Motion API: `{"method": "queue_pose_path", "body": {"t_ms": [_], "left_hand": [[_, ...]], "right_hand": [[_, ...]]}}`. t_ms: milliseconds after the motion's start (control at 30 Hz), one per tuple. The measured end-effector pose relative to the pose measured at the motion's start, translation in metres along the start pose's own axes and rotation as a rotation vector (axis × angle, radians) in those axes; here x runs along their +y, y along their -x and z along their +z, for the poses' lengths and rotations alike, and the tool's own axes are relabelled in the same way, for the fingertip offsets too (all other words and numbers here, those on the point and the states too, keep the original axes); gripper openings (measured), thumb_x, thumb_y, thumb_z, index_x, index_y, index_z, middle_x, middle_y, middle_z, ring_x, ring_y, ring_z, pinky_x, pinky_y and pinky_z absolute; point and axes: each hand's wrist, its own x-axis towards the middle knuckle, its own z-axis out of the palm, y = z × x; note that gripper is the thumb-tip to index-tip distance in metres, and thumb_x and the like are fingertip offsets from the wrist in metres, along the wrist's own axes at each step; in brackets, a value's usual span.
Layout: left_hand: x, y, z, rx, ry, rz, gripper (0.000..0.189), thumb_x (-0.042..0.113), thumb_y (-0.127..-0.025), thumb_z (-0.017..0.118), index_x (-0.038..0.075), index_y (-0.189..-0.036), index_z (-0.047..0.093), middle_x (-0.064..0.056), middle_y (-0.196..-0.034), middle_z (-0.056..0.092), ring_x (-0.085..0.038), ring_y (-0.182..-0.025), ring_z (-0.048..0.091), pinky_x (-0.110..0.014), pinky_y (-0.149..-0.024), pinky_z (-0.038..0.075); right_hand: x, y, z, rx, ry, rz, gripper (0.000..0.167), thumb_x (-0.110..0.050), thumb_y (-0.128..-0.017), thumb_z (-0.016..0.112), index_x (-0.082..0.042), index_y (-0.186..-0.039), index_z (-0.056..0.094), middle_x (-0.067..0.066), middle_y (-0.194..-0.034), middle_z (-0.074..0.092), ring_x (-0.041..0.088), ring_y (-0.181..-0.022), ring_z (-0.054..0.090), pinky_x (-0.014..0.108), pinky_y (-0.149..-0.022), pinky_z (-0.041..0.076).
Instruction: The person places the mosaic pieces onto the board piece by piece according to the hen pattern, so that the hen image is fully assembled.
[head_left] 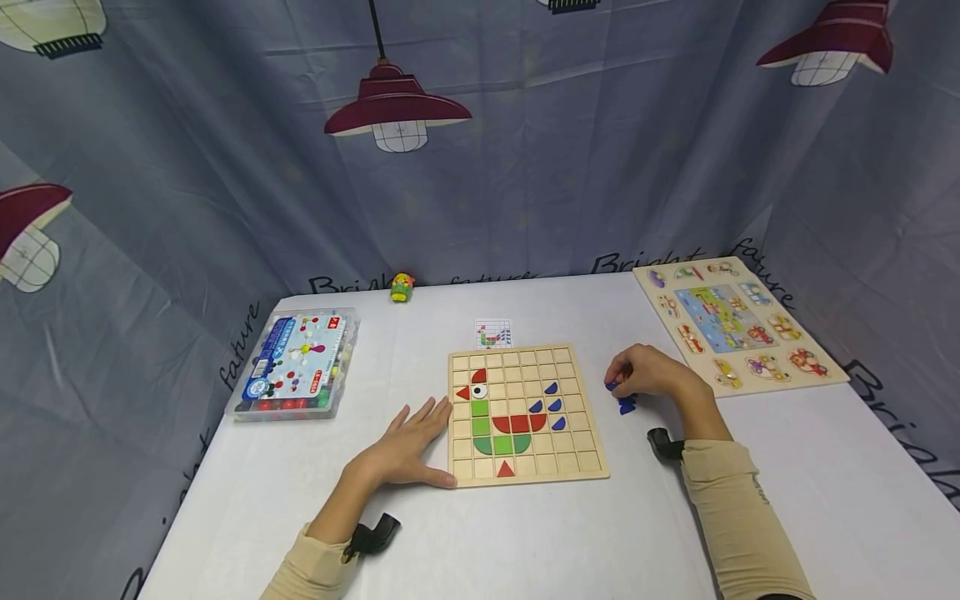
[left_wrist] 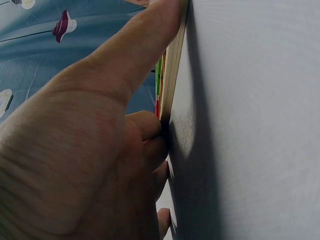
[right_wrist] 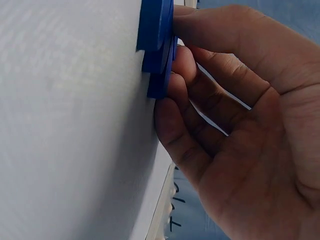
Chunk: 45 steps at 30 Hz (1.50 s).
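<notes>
A square wooden grid board (head_left: 540,377) lies on the table, with red, green and blue pieces forming a bird-like picture on it. My left hand (head_left: 408,446) rests at the board's left edge, fingers spread and thumb at its lower corner. In the left wrist view the thumb (left_wrist: 135,50) lies along the board's side (left_wrist: 173,65). Right of the board, my right hand (head_left: 648,371) pinches at a small pile of blue pieces (head_left: 627,405). Up close, thumb and fingertips meet the overlapping blue pieces (right_wrist: 156,37); the fingers partly hide them.
Behind the board lies a small picture card (head_left: 492,333). A clear plastic case (head_left: 341,379) with a printed label sits at the left. A wooden picture puzzle (head_left: 667,287) lies at the back right, near my right hand. A small toy figure (head_left: 402,287) stands at the back edge.
</notes>
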Motion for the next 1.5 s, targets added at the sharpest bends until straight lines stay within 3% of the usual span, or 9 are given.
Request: {"method": "queue_pose_path", "body": {"t_ms": [433,700,900,1167,1500], "left_hand": [[0.000,0.000,0.001,-0.004,-0.005,-0.002,0.116,0.064,-0.071,0.075,0.010,-0.156,0.018,-0.004,-0.165,0.015,-0.025,-0.154,0.007,-0.052,-0.124,0.002],[0.000,0.000,0.002,-0.009,-0.007,0.003,0.116,0.064,-0.071,0.074,0.010,-0.157,0.017,-0.004,-0.165,0.014,-0.025,-0.154,0.007,-0.052,-0.124,0.002],[0.000,0.000,0.001,-0.009,-0.014,0.000,0.116,0.064,-0.071,0.075,0.010,-0.157,0.017,-0.003,-0.165,0.014,-0.024,-0.154,0.007,-0.052,-0.124,0.002],[-0.001,0.001,0.001,0.003,-0.007,0.008,0.115,0.063,-0.072,0.075,0.010,-0.156,0.018,-0.004,-0.165,0.015,-0.025,-0.154,0.008,-0.053,-0.124,0.003],[-0.002,0.001,0.002,0.004,-0.011,0.013,0.116,0.063,-0.071,0.075,0.010,-0.157,0.017,-0.004,-0.165,0.015,-0.025,-0.154,0.008,-0.053,-0.124,0.003]], "right_hand": [[-0.007,0.002,0.001,0.026,-0.023,-0.008,0.015,-0.011,-0.075,0.079,-0.008,-0.089,0.074,0.001,-0.076,0.066,0.013,-0.069,0.056,0.025,-0.063,0.049],[-0.022,-0.002,0.007,0.048,-0.041,-0.101,0.016,-0.014,-0.077,0.079,-0.007,-0.091,0.074,0.001,-0.078,0.067,0.012,-0.071,0.056,0.024,-0.064,0.049],[-0.035,-0.005,0.013,0.054,-0.038,-0.103,0.015,-0.012,-0.077,0.079,-0.008,-0.090,0.074,0.000,-0.077,0.067,0.012,-0.070,0.056,0.023,-0.063,0.049],[-0.054,-0.015,0.022,0.047,0.037,-0.103,0.009,-0.006,-0.076,0.078,-0.007,-0.084,0.073,0.000,-0.074,0.066,0.012,-0.067,0.055,0.025,-0.061,0.047],[-0.063,-0.017,0.028,0.043,0.103,-0.078,0.011,-0.008,-0.077,0.079,-0.007,-0.086,0.072,0.000,-0.073,0.062,0.012,-0.068,0.052,0.025,-0.062,0.044]]}}
